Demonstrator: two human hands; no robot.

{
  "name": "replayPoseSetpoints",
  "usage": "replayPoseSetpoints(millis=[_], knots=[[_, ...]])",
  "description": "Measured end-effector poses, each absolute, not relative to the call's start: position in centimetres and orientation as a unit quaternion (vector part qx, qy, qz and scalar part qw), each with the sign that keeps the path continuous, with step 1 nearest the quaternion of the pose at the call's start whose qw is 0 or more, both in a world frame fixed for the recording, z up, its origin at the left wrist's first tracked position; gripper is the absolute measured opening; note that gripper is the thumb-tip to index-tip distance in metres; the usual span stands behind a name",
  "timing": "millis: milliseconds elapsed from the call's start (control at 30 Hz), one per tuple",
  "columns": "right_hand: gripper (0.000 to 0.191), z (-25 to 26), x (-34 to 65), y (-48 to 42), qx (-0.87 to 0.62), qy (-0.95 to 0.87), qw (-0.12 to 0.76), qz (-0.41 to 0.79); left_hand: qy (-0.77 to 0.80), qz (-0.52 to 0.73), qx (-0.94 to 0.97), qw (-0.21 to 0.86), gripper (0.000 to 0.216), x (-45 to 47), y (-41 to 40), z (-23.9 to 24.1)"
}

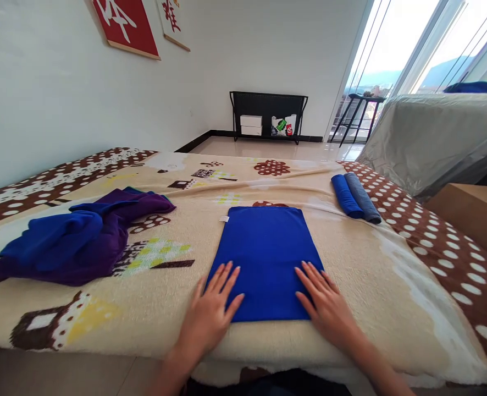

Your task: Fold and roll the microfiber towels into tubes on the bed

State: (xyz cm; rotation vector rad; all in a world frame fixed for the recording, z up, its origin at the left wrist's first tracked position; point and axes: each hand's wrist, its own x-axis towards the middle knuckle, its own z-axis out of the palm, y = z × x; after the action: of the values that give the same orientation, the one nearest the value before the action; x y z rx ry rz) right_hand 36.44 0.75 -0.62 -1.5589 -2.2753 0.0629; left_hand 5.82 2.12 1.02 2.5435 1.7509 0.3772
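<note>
Operator body: bare forearms (375,360), dark garment (309,382).
Left hand (211,309) and right hand (326,303) are ungloved, with slender, tapered fingers. The garment is near-black, partly visible at the lower frame edge; its cut is indistinct.

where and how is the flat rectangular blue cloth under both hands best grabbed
Probably by pinching both corners of the near edge of the flat rectangular blue cloth, coming from the person's side: that edge is straight and faces the body, and the bare left hand and bare right hand rest close to those corners.
</note>
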Motion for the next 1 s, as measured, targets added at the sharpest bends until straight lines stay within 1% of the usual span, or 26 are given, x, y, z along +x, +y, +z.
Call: replayPoseSetpoints(millis=[100,233,367,533,633,800,1000], knots=[[0.056,-1.3,41.5,2.6,-0.593,-0.783,0.182,0.057,0.626,0.101,0.773,0.008,0.056,1.3,2.8,1.4],[0.053,-0.6,42.7,9.3,-0.594,-0.778,0.177,0.106,0.639,0.108,0.761,-0.014,0.055,2.3,8.5,2.9],[0.044,0.1,40.8,17.2,-0.619,-0.754,0.207,0.076,0.605,0.114,0.787,0.047,0.048,6.0,17.3,3.5],[0.038,-0.2,40.8,23.9,-0.665,-0.7,0.258,0.043,0.604,0.172,0.778,0.023,0.03,6.2,25.0,2.9],[0.033,-0.8,41.4,26.3,-0.667,-0.691,0.277,0.045,0.613,0.221,0.759,0.017,0.023,5.1,27.7,2.2],[0.029,-1.7,41.8,28.7,-0.68,-0.668,0.299,0.044,0.621,0.282,0.73,0.051,0.012,3.5,30.9,0.7],[0.028,-2.2,41.7,28.6,-0.682,-0.656,0.321,0.047,0.61,0.321,0.72,0.084,0.011,3.1,32.1,-0.3]])
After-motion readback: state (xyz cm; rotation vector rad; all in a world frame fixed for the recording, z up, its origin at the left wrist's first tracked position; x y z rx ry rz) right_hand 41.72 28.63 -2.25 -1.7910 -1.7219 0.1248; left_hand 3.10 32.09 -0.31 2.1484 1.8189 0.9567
